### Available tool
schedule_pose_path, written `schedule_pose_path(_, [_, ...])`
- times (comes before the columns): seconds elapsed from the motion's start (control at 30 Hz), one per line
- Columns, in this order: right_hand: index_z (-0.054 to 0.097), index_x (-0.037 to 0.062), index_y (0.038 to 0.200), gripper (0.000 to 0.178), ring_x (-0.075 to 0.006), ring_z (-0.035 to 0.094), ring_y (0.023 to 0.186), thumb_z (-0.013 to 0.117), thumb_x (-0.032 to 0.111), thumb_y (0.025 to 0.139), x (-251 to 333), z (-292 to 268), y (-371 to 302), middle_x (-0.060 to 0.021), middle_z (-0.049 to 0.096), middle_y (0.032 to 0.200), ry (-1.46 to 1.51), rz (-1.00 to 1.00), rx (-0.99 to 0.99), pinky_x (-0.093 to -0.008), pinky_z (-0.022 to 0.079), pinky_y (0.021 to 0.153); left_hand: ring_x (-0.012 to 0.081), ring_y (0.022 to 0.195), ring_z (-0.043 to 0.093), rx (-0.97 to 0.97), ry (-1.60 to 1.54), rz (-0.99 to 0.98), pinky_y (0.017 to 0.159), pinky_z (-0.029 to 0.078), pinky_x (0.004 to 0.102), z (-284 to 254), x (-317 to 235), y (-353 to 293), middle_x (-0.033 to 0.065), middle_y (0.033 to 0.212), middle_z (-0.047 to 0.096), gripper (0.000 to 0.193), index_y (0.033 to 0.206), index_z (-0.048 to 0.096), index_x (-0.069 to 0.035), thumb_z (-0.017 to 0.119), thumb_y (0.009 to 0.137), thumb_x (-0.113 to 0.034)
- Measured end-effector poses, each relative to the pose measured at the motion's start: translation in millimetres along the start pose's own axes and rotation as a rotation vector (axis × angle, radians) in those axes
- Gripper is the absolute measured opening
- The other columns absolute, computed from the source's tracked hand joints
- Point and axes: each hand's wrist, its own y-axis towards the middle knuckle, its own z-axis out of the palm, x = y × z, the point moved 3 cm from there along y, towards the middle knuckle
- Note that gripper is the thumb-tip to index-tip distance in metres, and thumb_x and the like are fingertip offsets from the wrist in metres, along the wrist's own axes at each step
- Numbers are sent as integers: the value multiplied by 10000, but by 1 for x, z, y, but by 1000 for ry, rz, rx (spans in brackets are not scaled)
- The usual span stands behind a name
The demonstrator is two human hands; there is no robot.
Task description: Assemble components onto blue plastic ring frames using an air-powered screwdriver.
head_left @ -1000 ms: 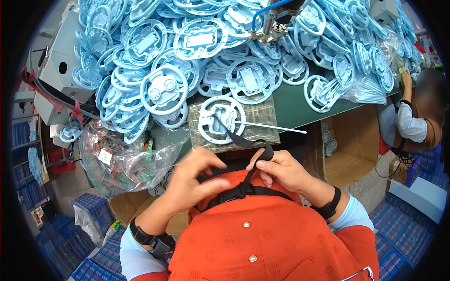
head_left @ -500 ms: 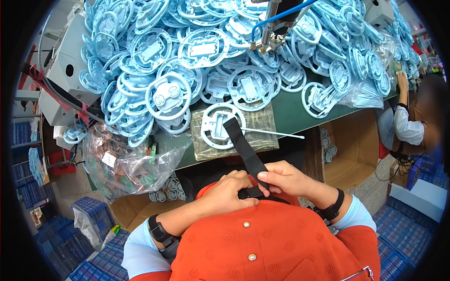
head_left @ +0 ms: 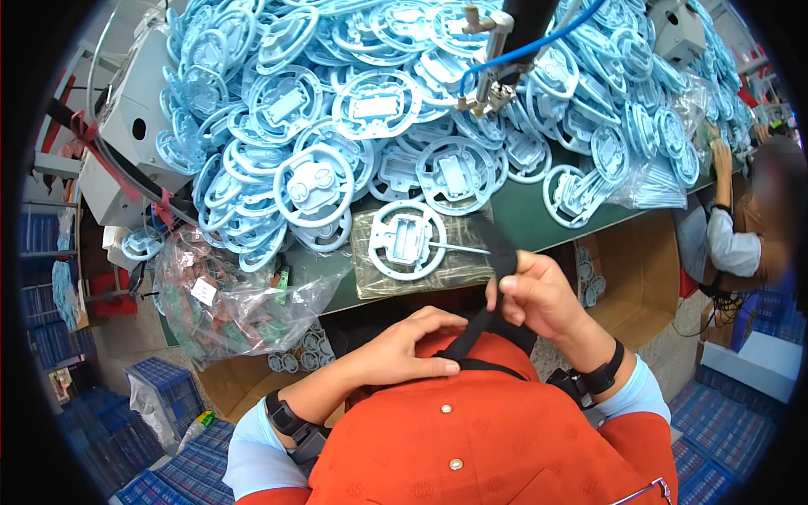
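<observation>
A black strap (head_left: 473, 333) runs across my waist, and its long free end is lifted up over the table edge. My right hand (head_left: 543, 295) pinches that strap between thumb and fingers. At my waist, on the left, my left hand (head_left: 408, 345) presses on the strap's lower part, its fingertips partly hidden against my clothing. Just beyond the hands, a light-blue plastic wheel-shaped part (head_left: 407, 244) lies on a plastic-wrapped block (head_left: 370, 284). A thin white rod (head_left: 461, 248) reaches right from the part, its end hidden behind the blurred strap.
A large heap of light-blue wheel-shaped parts (head_left: 316, 185) covers the green table (head_left: 539, 202). A metal fixture with a blue hose (head_left: 539, 46) hangs above. A clear bag of circuit boards (head_left: 240, 307) sits left; a cardboard box (head_left: 635, 278) stands right. A co-worker's arm (head_left: 728, 227) is far right.
My right hand has moved up and right, pulling the strap off the wheel-shaped part and folding it over. My left hand stays at my waist. The view has shifted slightly.
</observation>
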Motion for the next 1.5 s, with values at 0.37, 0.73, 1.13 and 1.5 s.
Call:
schedule_pose_path(0.37, [668, 39, 868, 247, -161, 627, 598, 713, 280, 835, -41, -86, -68, -92, 663, 703, -1676, 393, 98, -304, 502, 574, 95, 876, 614, -54, -53, -234, 753, 477, 242, -40, 26, -85, 11, 944, 662, 329, 1141, 685, -37, 782, 844, -141])
schedule_pose_path(0.73, [606, 55, 1000, 313, -319, 584, 819, 778, 144, 754, 14, 33, 43, -113, 561, 858, -1590, -756, -146, -412, 476, 691, 368, 1253, 473, -708, 939, 325, 1032, 363, 487, -60, -12, 5, 166, 1370, 493, 708, 1312, 548, -85, 845, 674, -157])
schedule_pose_path(1.13, [508, 15, 1279, 501, -209, 572, 1102, 647, -16, 799, 180, 46, 22, -109, 527, 1206, -1009, -1381, -612, -334, 467, 920, 347, 1348, 416, -773, 886, 320, 1099, 266, 535, -59, 21, 17, 153, 1374, 497, 796, 1381, 461, -53, 826, 686, -184])
schedule_pose_path(1.5, [606, 24, 1059, 340, -134, 602, 818, 722, 173, 776, 244, 55, 102, -46, 630, 876, -868, -1068, -180, -301, 498, 754, 360, 1308, 455, -835, 855, 454, 1079, 297, 504, -58, 43, 25, 175, 1358, 517, 800, 1370, 474, -54, 837, 678, -223])
